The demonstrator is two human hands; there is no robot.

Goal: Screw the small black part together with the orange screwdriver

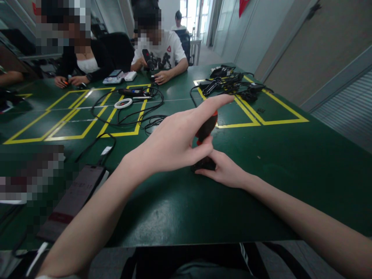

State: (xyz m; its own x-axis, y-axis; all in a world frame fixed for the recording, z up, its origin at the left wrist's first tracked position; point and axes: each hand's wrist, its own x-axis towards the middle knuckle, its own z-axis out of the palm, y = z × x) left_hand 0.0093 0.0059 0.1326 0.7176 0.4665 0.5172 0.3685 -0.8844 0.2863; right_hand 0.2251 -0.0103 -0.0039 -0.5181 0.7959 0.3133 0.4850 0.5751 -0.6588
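Observation:
In front of me, above the table, is a black tool with a rounded handle and red-orange bands (208, 126). Its exact kind is partly hidden by my hands. My left hand (177, 135) reaches across its upper part, thumb against the near side and index finger stretched over the top; the other fingers are out of sight behind it. Lower down, my right hand (225, 168) pinches a dark piece (205, 164) between thumb and fingers. Whether this piece is the tool's base or a separate thing, I cannot tell. Both hands are close together, almost touching.
A phone (77, 197) with a cable lies at the left on the green table (276, 186). Yellow tape marks boxes farther back. Black cables (124, 120), a white ring (123, 103) and a heap of black devices (229, 83) lie there. Two people (171, 46) sit opposite.

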